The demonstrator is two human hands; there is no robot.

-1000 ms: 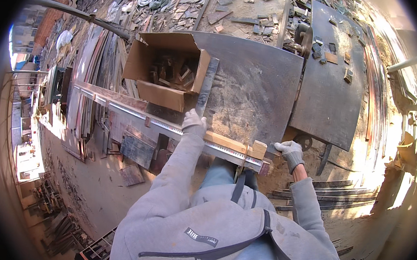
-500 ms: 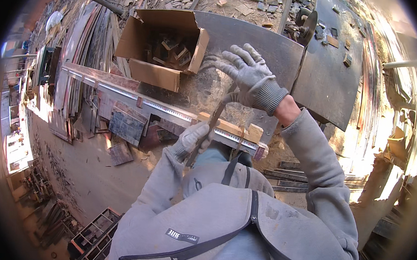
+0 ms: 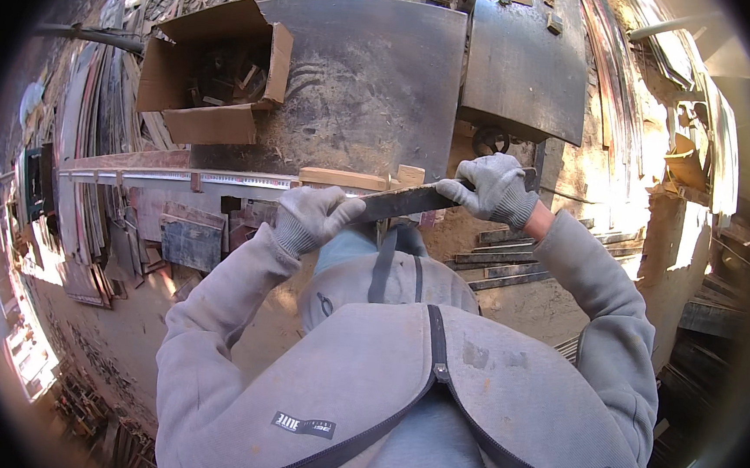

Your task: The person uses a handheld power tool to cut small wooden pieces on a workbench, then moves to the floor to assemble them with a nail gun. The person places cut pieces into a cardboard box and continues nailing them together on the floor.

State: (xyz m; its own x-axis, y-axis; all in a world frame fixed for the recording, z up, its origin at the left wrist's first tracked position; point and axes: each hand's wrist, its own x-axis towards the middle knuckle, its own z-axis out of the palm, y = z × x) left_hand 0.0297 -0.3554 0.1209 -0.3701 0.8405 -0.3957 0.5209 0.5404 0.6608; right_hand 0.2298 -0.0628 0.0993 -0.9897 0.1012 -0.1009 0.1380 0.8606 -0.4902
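A dark, narrow wooden strip [image 3: 403,203] is held crosswise in front of my body, one end in each gloved hand. My left hand [image 3: 308,219] closes on its left end, with the thumb along the strip. At the other end my right hand [image 3: 493,190] is wrapped round it. Just beyond the strip, a light wooden block [image 3: 342,178] and a smaller wood block [image 3: 410,176] lie by the near edge of the metal table [image 3: 368,86]. A rail with a white measuring scale [image 3: 239,181] runs leftward from there. The strip hides part of that rail.
An open cardboard box [image 3: 211,124] with wood offcuts stands on the table's left side. A second metal tabletop [image 3: 526,66] lies to the right, with a handwheel [image 3: 491,139] below it. Long boards [image 3: 86,136] are stacked at left, and dark strips [image 3: 512,265] lie at right.
My right hand was raised and spread over the table; now it has come down and grips the strip's right end. The strip has turned from steep to nearly crosswise. My view has shifted right.
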